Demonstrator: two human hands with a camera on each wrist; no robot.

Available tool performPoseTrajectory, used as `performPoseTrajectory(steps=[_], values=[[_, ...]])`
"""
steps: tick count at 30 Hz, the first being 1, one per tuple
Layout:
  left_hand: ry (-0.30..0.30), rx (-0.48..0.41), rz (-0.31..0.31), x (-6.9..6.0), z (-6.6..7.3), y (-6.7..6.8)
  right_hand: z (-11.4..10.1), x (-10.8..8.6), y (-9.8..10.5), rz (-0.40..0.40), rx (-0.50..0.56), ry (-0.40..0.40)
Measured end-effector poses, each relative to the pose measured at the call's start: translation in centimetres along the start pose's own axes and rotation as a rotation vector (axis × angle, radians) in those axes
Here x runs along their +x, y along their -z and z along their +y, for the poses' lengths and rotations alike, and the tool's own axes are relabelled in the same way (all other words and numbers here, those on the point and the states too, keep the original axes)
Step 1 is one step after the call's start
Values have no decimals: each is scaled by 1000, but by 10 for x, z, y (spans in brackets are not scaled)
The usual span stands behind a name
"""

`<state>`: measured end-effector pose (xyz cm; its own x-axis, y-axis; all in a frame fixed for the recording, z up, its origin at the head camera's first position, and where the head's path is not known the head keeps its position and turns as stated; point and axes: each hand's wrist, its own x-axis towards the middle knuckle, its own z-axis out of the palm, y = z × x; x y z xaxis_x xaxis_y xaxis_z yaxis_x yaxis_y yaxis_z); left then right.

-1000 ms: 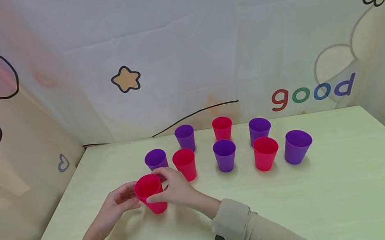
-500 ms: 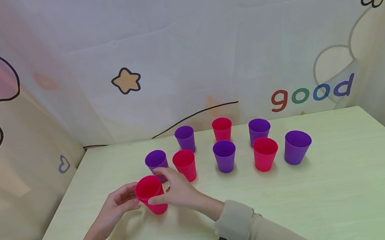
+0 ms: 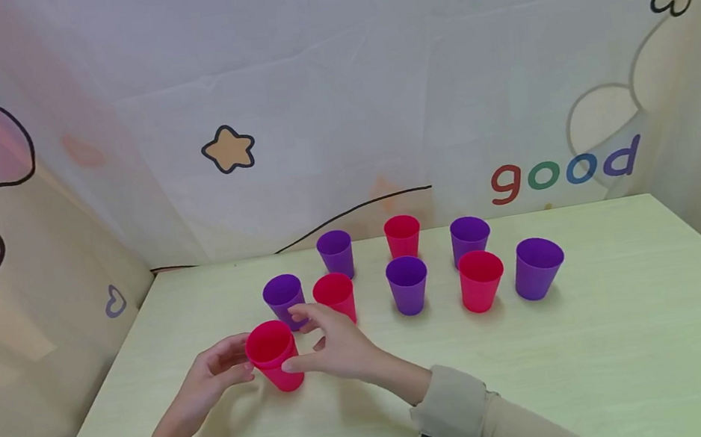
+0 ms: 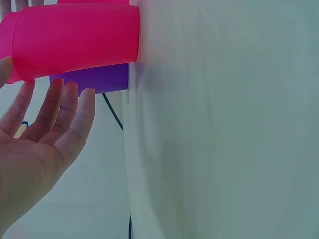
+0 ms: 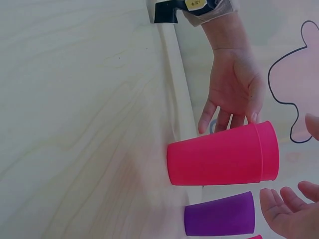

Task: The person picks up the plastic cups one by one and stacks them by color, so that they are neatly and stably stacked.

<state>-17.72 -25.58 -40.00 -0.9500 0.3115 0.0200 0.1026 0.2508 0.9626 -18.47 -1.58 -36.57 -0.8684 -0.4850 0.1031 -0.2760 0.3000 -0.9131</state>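
A red cup stack, which looks like two nested cups by its doubled rim, stands upright on the table at the left front. My left hand is beside its left side, fingers loosely extended; in the left wrist view the thumb overlaps the rim, and I cannot tell whether it touches. My right hand hovers at the stack's right, thumb and fingers spread. In the right wrist view a gap shows between the right fingers and the red stack. A purple cup stands just behind.
Behind stand more upright cups: red, purple, red and purple in front, with purple, red and purple farther back. A printed cloth hangs behind the pale table.
My right hand has drawn away from the red stack toward the right, its fingers spreading. The left hand and the cups stay in place; the view shifts slightly.
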Motion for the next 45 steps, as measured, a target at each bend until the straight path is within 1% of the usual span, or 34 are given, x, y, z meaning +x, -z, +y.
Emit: performPoseTrajectory(steps=[7, 14, 19, 24, 26, 31, 35, 40, 42, 45], values=[[-3, -3, 5, -1, -2, 1, 3, -8, 10, 1, 0, 9], [-2, -4, 5, -1, -2, 0, 6, -15, 23, 33, 0, 21], [-28, 24, 16, -2, -1, 0, 10, -18, 31, 43, -3, 18], [-79, 73, 37, -5, 2, 2, 16, -20, 39, 54, 5, 37], [-99, 71, 36, -6, 3, 2, 20, -20, 43, 64, 5, 37], [-115, 57, 39, -7, 6, 0, 27, -21, 48, 110, 3, 22], [-99, 80, 61, -6, 7, -4, 30, -20, 50, 162, -9, 4], [-80, 92, 85, -4, 7, -6, 35, -15, 49, 238, -31, -53], [-78, 95, 90, -3, 7, -7, 37, -12, 48, 267, -37, -61], [-76, 96, 90, -3, 6, -7, 40, -7, 48, 307, -47, -52]])
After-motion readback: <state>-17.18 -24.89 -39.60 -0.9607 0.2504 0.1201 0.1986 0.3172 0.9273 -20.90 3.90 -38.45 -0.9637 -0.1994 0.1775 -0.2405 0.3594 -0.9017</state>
